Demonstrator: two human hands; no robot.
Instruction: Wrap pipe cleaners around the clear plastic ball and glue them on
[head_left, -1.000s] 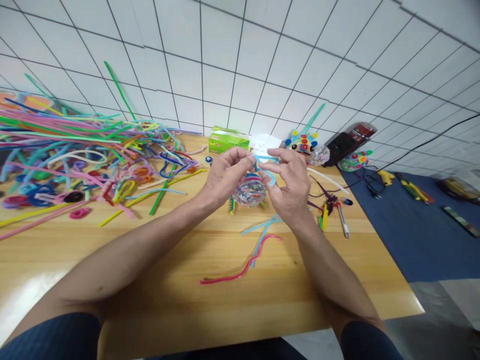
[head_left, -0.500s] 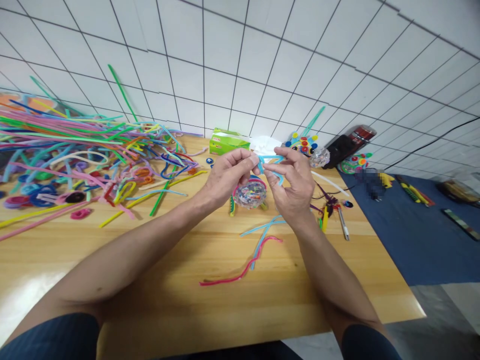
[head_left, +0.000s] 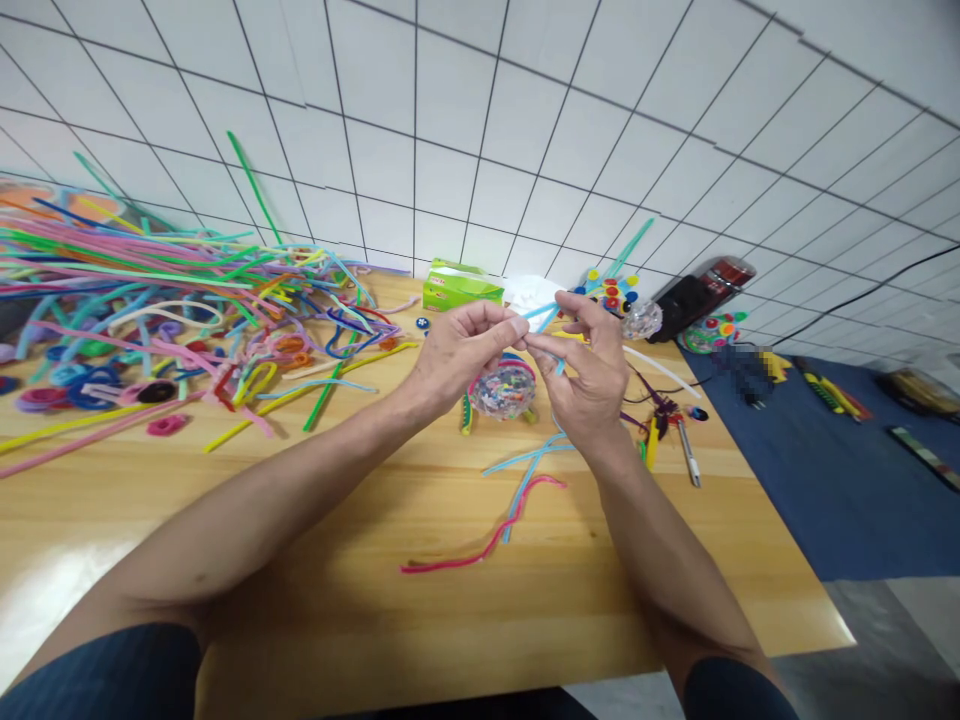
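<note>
Between my two hands is a light blue pipe cleaner (head_left: 546, 314), bent into a narrow loop. My left hand (head_left: 472, 350) pinches one end of it between thumb and forefinger. The fingers of my right hand (head_left: 589, 370) are closed on the other side, and a short blue end pokes out below them. Just under the hands, a clear faceted ball (head_left: 504, 390) filled with coloured bits rests on the table. Nearer to me lie crossed light blue pipe cleaners (head_left: 529, 470) and a wavy red pipe cleaner (head_left: 487, 548).
A big heap of coloured pipe cleaners (head_left: 187, 290) covers the table's left. Along the wall stand a green tissue box (head_left: 461, 286), a decorated ball (head_left: 611, 288) and a dark bottle (head_left: 701, 295). A pen (head_left: 688, 455) lies at right, beside a blue mat (head_left: 795, 480).
The blue pipe cleaner's loop looks narrower, and less of it sticks out below my right fingers. My hands stay close together in nearly the same place.
</note>
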